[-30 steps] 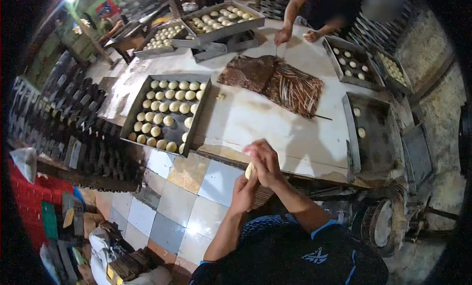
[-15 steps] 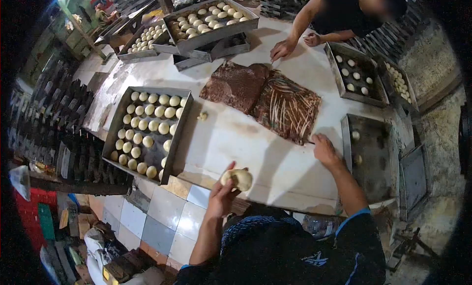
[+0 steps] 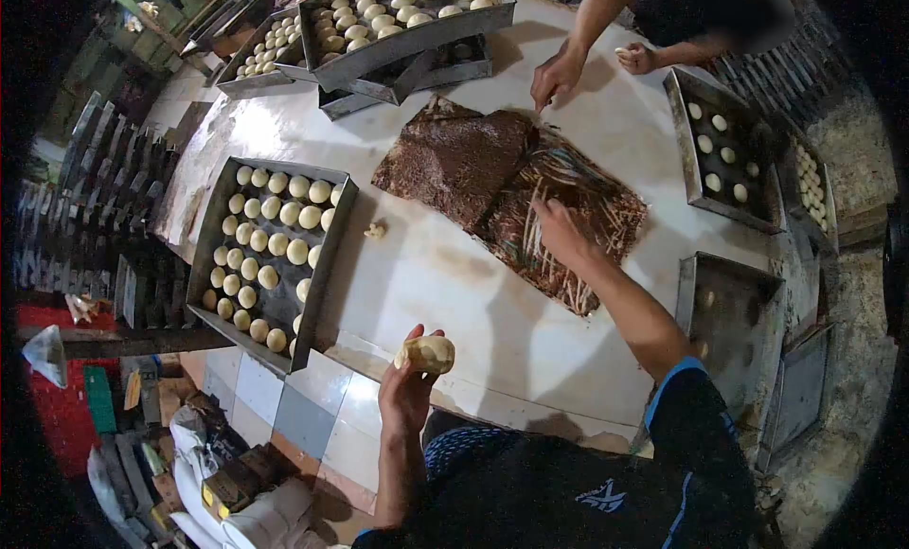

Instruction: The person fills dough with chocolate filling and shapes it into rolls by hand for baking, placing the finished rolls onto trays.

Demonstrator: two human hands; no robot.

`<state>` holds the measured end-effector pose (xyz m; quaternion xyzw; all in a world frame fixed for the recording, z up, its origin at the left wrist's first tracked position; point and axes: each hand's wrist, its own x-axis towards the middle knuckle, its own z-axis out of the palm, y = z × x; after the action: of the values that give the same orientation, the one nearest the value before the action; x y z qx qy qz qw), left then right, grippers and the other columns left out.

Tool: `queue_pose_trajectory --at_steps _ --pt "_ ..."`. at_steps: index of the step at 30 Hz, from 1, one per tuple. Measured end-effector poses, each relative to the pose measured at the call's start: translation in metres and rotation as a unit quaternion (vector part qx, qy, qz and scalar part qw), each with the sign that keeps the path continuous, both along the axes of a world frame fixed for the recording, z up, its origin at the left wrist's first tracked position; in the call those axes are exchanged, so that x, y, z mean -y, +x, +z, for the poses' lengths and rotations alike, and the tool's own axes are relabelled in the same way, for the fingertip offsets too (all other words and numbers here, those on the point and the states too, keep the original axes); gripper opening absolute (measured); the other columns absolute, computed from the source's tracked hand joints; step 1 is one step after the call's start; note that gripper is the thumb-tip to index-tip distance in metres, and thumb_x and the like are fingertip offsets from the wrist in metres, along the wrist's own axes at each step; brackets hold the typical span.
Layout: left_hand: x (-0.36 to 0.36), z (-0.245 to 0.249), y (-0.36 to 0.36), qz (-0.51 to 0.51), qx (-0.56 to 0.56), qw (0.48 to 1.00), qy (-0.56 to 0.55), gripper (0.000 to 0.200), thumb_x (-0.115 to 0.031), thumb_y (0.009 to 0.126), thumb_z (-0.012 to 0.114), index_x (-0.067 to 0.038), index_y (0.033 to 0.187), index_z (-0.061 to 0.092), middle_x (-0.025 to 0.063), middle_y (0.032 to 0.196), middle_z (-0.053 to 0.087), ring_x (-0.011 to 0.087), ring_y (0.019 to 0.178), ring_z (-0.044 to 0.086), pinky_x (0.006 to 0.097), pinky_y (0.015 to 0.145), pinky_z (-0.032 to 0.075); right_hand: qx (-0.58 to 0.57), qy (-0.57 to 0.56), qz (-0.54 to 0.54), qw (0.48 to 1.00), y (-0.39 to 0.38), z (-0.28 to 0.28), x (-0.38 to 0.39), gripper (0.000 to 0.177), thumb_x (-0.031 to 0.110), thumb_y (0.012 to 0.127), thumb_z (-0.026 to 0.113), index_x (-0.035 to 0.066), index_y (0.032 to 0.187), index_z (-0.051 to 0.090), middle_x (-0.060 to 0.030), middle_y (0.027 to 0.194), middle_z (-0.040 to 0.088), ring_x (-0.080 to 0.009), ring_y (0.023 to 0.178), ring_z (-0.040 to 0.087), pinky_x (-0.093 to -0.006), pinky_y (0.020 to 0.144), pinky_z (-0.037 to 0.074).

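My left hand (image 3: pixel 405 395) is closed around a piece of pale dough (image 3: pixel 431 354), held up by the table's near edge. Stretched over the table, my right hand (image 3: pixel 566 235) has its fingers pinched together at a sheet spread with dark brown filling (image 3: pixel 597 208). What the pinch holds, if anything, I cannot tell. Thin pale streaks run across the right half of the sheet, while its left half (image 3: pixel 454 166) is more evenly brown. A small dough scrap (image 3: pixel 375 230) lies left of the sheet.
Rows of dough balls fill a metal tray (image 3: pixel 327 265) at the left. Stacked trays (image 3: pixel 407 43) stand at the back. On the right are a tray with several balls (image 3: pixel 686 156) and another tray (image 3: pixel 729 260). Across the table, a co-worker's hand (image 3: pixel 559 73) reaches to the sheet.
My right hand has moved from the sheet's near right corner up and left over its streaked part. The dough in my left hand has turned. The co-worker's other hand now holds dough.
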<state>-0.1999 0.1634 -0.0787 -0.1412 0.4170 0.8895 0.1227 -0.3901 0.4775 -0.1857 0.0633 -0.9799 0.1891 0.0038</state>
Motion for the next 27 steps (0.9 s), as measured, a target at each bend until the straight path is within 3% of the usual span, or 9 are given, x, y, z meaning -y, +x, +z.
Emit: queue_pose_trajectory --at_steps 6,8,9,12,13,15,17,21,27 --pt "0.007 0.0 -0.01 0.034 -0.016 0.999 -0.02 0.055 -0.02 0.094 0.052 0.008 0.138 0.035 0.0262 0.133 0.047 0.0306 0.123 0.049 0.0416 0.105 0.039 0.099 0.093 0.062 0.989 0.007 0.054 0.01 0.031 0.001 0.087 0.046 -0.004 0.117 0.055 -0.0215 0.096 0.064 -0.0398 0.091 0.064 -0.0455 0.075 0.054" --pt "-0.004 -0.002 -0.022 0.024 -0.02 0.999 -0.034 0.053 -0.019 0.095 0.051 0.007 0.138 0.035 0.0258 0.133 0.047 0.0304 0.123 0.049 0.0416 0.104 0.04 0.123 -0.186 0.151 0.963 0.001 0.039 -0.015 0.019 0.007 0.091 0.05 -0.004 0.101 0.062 -0.0179 0.07 0.063 -0.0323 0.08 0.067 -0.039 0.067 0.054" --pt "-0.01 -0.004 -0.03 0.02 -0.027 0.998 -0.048 0.05 -0.017 0.096 0.05 0.007 0.138 0.036 0.0254 0.133 0.047 0.0301 0.124 0.048 0.0416 0.104 0.04 0.122 -0.187 0.141 0.965 0.009 0.039 -0.022 0.019 0.007 0.091 0.05 -0.004 0.101 0.062 -0.0179 0.07 0.063 -0.0323 0.08 0.067 -0.039 0.067 0.054" --pt "-0.044 -0.005 -0.055 0.02 -0.027 0.999 -0.024 0.046 -0.018 0.097 0.049 0.006 0.135 0.041 0.0202 0.135 0.047 0.029 0.124 0.048 0.0419 0.104 0.04 0.392 -0.464 0.082 0.79 0.033 0.048 -0.033 0.023 0.018 0.094 0.056 -0.002 0.096 0.067 -0.0051 0.062 0.059 -0.015 0.061 0.055 -0.0311 0.058 0.047" --pt "-0.053 -0.007 -0.061 0.019 -0.017 1.0 0.001 0.045 -0.019 0.097 0.048 0.005 0.135 0.041 0.0187 0.136 0.047 0.0285 0.124 0.048 0.0418 0.104 0.039 0.392 -0.466 0.08 0.789 0.051 0.05 -0.027 0.023 0.018 0.094 0.056 -0.002 0.096 0.067 -0.0051 0.062 0.059 -0.015 0.061 0.055 -0.0311 0.058 0.047" --pt "-0.071 -0.024 -0.074 -0.037 0.017 0.997 0.06 0.045 -0.024 0.098 0.045 0.002 0.135 0.043 0.0148 0.135 0.048 0.0273 0.122 0.049 0.0395 0.103 0.04 0.036 -0.446 0.147 0.882 0.089 0.053 -0.012 0.02 0.013 0.094 0.054 -0.002 0.1 0.066 -0.0074 0.07 0.061 -0.0177 0.061 0.055 -0.0325 0.057 0.046" --pt "-0.095 -0.011 -0.078 -0.086 0.081 0.989 0.09 0.047 -0.029 0.1 0.041 0.002 0.134 0.043 0.0149 0.134 0.049 0.0264 0.122 0.048 0.0378 0.105 0.037 -0.075 -0.339 0.133 0.928 0.119 0.063 -0.01 0.023 0.006 0.089 0.054 -0.001 0.11 0.063 -0.0115 0.081 0.063 -0.0224 0.066 0.058 -0.033 0.06 0.048" --pt "-0.119 -0.025 -0.076 -0.139 0.081 0.976 0.146 0.045 -0.027 0.1 0.041 0.002 0.133 0.044 0.0149 0.133 0.049 0.0266 0.123 0.047 0.0376 0.106 0.037 -0.122 -0.153 0.107 0.975 0.161 0.036 -0.029 0.054 -0.003 0.074 0.057 0.005 0.127 0.055 -0.013 0.086 0.062 -0.028 0.076 0.063 -0.0371 0.065 0.052" --pt "-0.107 -0.023 -0.059 -0.081 0.038 0.99 0.107 0.045 -0.029 0.101 0.041 0.002 0.133 0.044 0.0149 0.132 0.05 0.0266 0.122 0.049 0.037 0.105 0.039 -0.076 -0.026 -0.041 0.996 0.201 0.019 -0.063 0.037 0.008 0.081 0.062 0.003 0.118 0.062 -0.014 0.088 0.061 -0.0296 0.084 0.059 -0.0387 0.078 0.051"
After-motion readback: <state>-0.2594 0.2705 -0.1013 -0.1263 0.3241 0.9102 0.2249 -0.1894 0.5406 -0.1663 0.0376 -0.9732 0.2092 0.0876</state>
